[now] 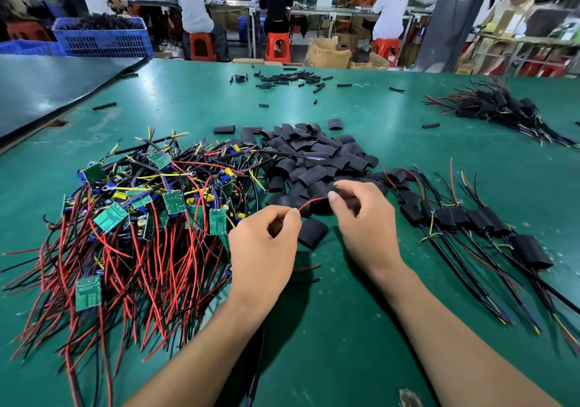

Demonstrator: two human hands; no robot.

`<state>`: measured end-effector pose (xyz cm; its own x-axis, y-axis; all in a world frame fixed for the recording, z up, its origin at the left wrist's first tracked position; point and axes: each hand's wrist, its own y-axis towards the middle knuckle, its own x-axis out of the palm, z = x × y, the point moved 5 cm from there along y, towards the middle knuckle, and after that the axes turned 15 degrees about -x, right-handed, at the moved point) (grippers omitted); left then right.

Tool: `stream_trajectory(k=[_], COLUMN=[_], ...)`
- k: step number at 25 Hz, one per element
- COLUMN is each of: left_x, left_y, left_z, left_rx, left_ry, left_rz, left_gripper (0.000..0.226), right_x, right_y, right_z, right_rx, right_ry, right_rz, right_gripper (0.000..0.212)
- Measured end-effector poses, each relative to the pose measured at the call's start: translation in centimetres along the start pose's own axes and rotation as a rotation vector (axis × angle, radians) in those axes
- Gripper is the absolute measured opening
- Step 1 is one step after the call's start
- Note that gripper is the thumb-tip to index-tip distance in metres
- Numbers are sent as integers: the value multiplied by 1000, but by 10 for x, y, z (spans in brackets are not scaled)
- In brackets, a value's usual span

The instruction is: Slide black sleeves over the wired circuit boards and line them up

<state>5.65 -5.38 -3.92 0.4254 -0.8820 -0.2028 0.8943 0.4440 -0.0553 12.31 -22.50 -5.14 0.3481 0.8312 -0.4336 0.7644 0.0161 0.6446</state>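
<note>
the step in hand looks like the threading of one unit: the left hand [266, 243] is curled, its thumb and forefinger pinching a thin red wire [312, 201] that arcs across to the right hand [364, 221]. the right hand's fingers are curled round what appears to be a flat black sleeve [346, 202], held just over the near edge of the heap of loose black sleeves [314, 155]. the board belonging to that wire is hidden, perhaps inside the left palm or already in the sleeve; i cannot tell which. to the left lies the tangled pile of green circuit boards with red and black wires [141, 215], not yet sleeved. to the right, a row of sleeved boards [455, 218] lies side by side on the green tabletop [345, 328], wires trailing toward the person. the next move, as i judge it, calls for feeding the wire through, drawing the sleeve along until it covers the board, then laying the unit at the end of the row, parallel with its neighbours.
</note>
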Motion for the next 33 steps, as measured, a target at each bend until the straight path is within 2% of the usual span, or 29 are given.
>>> stream_trajectory(k=[3, 6, 9, 11, 15, 16, 19, 21, 27, 29, 31, 33], left_x=[-4, -7, -6, -5, -4, -4, -5, -4, -2, -1, -1, -1], left_y=[1, 3, 2, 2, 3, 3, 2, 3, 2, 2, 2, 3], left_z=[-1, -2, -1, -1, -2, -2, -2, -2, -2, -3, -2, -3], left_rx=[-14, -8, 6, 23, 12, 9, 11, 18, 24, 31, 51, 61], left_ry=[-77, -139, -131, -100, -110, -117, -112, -106, -112, -109, -107, -97], left_rz=[67, 96, 85, 82, 79, 75, 75, 73, 35, 27, 14, 1], left_gripper=[17, 18, 18, 17, 17, 17, 17, 17, 16, 15, 15, 15], right_x=[9, 18, 22, 23, 13, 15, 32, 35, 32, 27, 16, 8], right_y=[2, 0, -3, -5, 2, 3, -3, -4, -2, 0, 3, 4], right_z=[-2, -3, -4, -4, -10, -12, -14, -12, -22, -24, -24, -16], right_rx=[-53, -147, -145, -149, -246, -274, -325, -313, -384, -381, -274, -38], right_ry=[-39, -313, -452, -468, -450, -442, -478, -463, -457, -412, -242, 136], right_rz=[-114, -330, -430, -438, -280, -306, -532, -567, -474, -366, -175, -7], right_gripper=[25, 42, 38, 33, 31, 36, 46, 44, 32, 26, 21, 17])
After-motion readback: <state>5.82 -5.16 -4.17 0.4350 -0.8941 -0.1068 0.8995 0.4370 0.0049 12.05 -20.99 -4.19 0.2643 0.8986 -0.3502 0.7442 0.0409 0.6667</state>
